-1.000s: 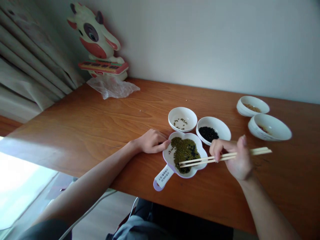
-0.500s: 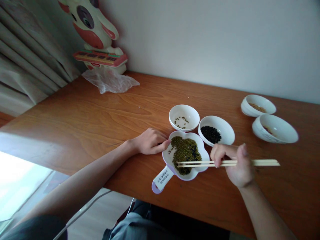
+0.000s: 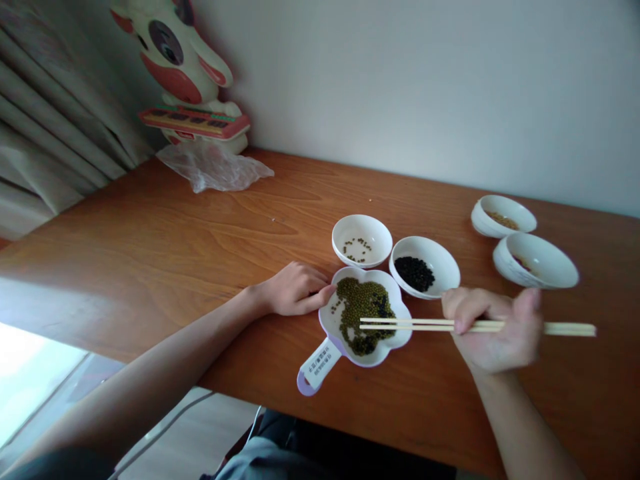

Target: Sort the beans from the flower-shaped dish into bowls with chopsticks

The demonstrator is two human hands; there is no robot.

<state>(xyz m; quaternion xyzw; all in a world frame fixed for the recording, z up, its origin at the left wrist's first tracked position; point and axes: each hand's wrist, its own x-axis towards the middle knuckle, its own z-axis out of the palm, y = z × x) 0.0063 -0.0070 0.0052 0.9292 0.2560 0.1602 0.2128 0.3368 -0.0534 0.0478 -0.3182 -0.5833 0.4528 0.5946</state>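
Note:
A white and lilac flower-shaped dish [image 3: 327, 327] with a short labelled handle holds green beans [image 3: 367, 303] mixed with some black ones. My left hand [image 3: 299, 290] rests on the table with fingers curled, its thumb and fingers at the dish's left rim. Pale chopsticks [image 3: 433, 325] are gripped in my right hand [image 3: 493, 330], to the right of the dish; their tips are over the green beans, slightly apart, with no bean visible between them. Just behind the dish stand a white bowl [image 3: 377, 240] with a few beans and another white bowl [image 3: 445, 263] holding black beans.
Two more white bowls [image 3: 525, 213] [image 3: 555, 260] with small tan or brownish contents stand at the right. A crumpled plastic bag [image 3: 215, 170] lies by a cow-shaped toy keyboard [image 3: 195, 120] at the back left. Behind the wooden table [image 3: 250, 233] is a wall.
My right hand has shifted to the right with the chopsticks, drawing their tips slightly back across the beans. My left hand stays at the dish's rim. The view has shifted slightly.

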